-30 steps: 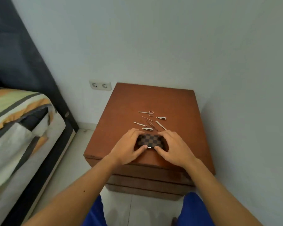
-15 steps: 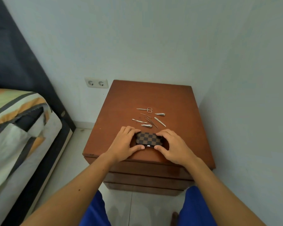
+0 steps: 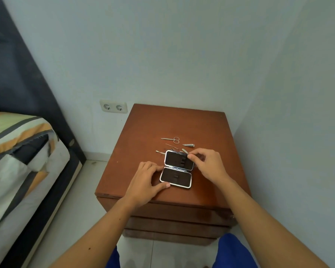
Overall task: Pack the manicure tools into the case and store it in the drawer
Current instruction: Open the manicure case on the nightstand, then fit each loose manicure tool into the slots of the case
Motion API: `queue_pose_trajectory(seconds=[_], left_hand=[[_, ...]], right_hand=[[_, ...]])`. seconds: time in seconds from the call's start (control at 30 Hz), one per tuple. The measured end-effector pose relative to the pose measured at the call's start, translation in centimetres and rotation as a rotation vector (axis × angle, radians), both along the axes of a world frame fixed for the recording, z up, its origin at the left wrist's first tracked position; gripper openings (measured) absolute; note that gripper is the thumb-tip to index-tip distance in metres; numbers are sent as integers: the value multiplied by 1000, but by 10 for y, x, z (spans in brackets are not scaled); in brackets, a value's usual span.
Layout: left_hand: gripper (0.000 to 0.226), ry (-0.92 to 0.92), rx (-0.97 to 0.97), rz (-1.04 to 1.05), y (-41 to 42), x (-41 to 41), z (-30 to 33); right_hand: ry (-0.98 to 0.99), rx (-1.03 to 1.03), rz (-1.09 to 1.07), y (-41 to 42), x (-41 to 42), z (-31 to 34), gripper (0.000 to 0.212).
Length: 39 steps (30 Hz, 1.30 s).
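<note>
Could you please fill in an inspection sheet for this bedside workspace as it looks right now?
Surface: brown wooden nightstand, drawers all closed.
Job's things: case lies open near the front edge, both dark halves empty; scissors, nail clipper and several thin tools lie loose behind it.
Clutter: nothing seen.
Grippers: left hand steadies the case's near half, thumb at its corner; right hand pinches the far half's right edge.
Cables: nothing seen.
Surroundings: double wall socket, bed with striped bedding to the left, pale walls, tiled floor.
</note>
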State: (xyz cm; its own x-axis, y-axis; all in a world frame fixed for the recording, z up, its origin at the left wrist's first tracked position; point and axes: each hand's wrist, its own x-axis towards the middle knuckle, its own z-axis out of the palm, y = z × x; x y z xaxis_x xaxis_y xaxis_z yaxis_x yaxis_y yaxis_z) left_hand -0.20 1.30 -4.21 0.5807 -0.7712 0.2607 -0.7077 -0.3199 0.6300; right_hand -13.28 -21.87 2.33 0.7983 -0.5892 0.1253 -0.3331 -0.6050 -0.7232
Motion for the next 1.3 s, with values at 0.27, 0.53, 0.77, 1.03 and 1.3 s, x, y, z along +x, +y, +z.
queue_pose_trajectory(seconds=[0.27, 0.53, 0.77, 1.03, 1.3], left_hand=[[69, -50, 39, -70, 2, 7, 2], [42, -61, 38, -148, 7, 23, 6], [87, 1, 181, -146, 17, 9, 16], [122, 27, 226, -161, 20, 8, 18], [115, -42, 277, -165, 19, 24, 24]], right_hand=[[64, 25, -7, -5, -5, -8, 8], [75, 107, 49, 12, -50, -20, 36], [57, 98, 51, 38, -81, -30, 43], [70, -66, 3, 56, -80, -33, 39], [219, -54, 141, 42, -64, -25, 110]])
